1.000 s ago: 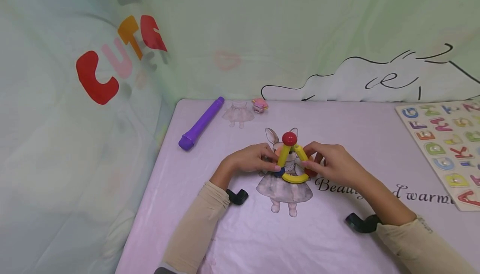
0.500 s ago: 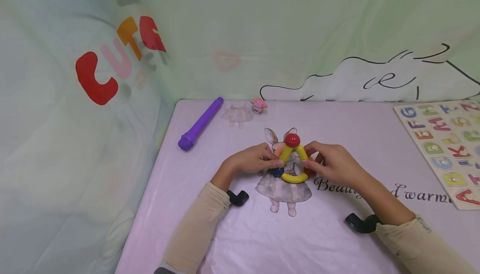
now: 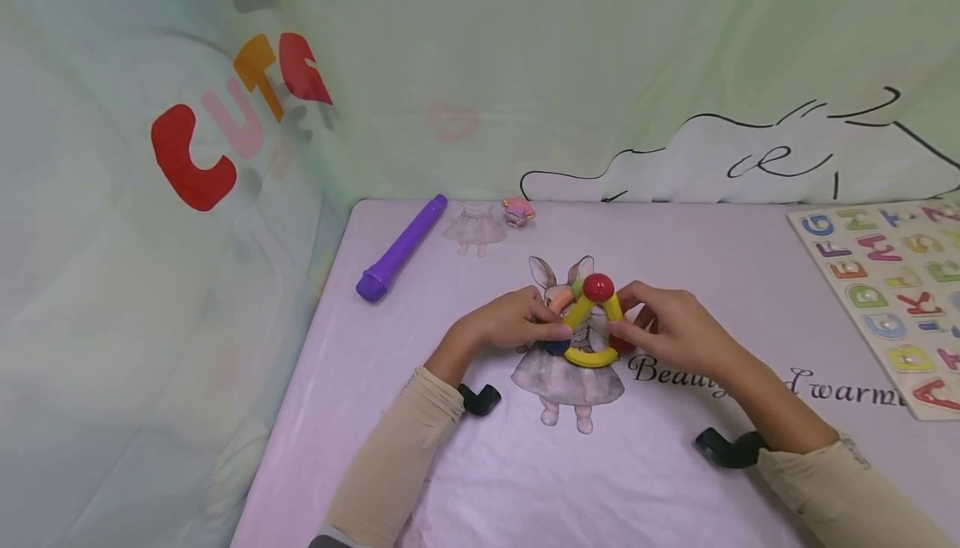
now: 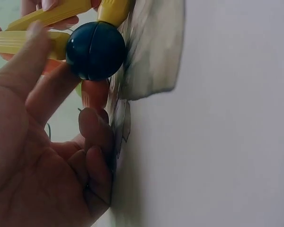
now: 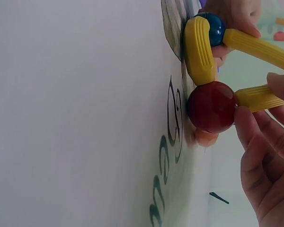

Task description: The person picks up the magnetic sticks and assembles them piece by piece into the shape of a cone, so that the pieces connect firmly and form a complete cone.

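Observation:
A magnetic ball-and-rod construction stands on the table in front of me. Two straight yellow rods, one left [image 3: 578,314] and one right [image 3: 613,308], meet at a red ball [image 3: 598,287] on top. A curved yellow rod [image 3: 591,358] joins the blue ball [image 4: 95,51] to a lower red ball [image 5: 212,107]. Behind lie an orange curved rod [image 3: 559,301] and a small green part [image 3: 577,289]. My left hand [image 3: 512,320] pinches the left rod just above the blue ball. My right hand [image 3: 672,327] pinches the right rod near the lower red ball.
A purple toy microphone [image 3: 401,249] lies at the table's back left, with a small pink figure [image 3: 518,212] near the back edge. An alphabet board [image 3: 892,298] lies at the right. Curtains hang behind and to the left.
The top red ball has shifted right and slightly toward me, and the two yellow rods lean with it. The orange curve and green part behind show more. Both hands keep their grip.

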Tool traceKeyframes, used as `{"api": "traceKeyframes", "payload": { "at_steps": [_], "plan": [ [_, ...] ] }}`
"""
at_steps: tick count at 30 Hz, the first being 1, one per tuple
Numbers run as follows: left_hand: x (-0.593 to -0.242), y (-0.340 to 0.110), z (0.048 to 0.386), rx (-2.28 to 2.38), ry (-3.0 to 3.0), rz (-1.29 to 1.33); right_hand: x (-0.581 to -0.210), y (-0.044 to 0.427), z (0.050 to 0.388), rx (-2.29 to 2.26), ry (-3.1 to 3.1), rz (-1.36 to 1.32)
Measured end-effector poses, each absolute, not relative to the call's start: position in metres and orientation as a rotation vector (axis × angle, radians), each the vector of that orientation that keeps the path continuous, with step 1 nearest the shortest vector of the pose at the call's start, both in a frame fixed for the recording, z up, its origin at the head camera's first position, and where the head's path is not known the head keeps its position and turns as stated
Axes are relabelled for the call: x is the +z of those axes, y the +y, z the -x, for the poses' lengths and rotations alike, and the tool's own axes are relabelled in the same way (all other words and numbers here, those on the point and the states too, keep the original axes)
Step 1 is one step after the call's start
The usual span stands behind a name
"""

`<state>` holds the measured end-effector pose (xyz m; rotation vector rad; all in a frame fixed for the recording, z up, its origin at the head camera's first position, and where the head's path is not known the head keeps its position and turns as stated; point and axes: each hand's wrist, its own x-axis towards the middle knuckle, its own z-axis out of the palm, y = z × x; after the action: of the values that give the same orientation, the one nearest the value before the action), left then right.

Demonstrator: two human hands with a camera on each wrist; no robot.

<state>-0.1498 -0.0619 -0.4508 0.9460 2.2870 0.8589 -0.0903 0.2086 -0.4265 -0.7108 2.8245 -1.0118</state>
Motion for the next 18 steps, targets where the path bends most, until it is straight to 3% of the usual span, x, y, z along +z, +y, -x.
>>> {"api": "traceKeyframes", "payload": {
  "at_steps": [18],
  "plan": [
    [-0.4513, -0.0577, 0.1483, 0.759, 2.358, -1.009, -0.4275, 0.2118, 0.0907, -1.038, 2.749, 0.806]
  ]
}}
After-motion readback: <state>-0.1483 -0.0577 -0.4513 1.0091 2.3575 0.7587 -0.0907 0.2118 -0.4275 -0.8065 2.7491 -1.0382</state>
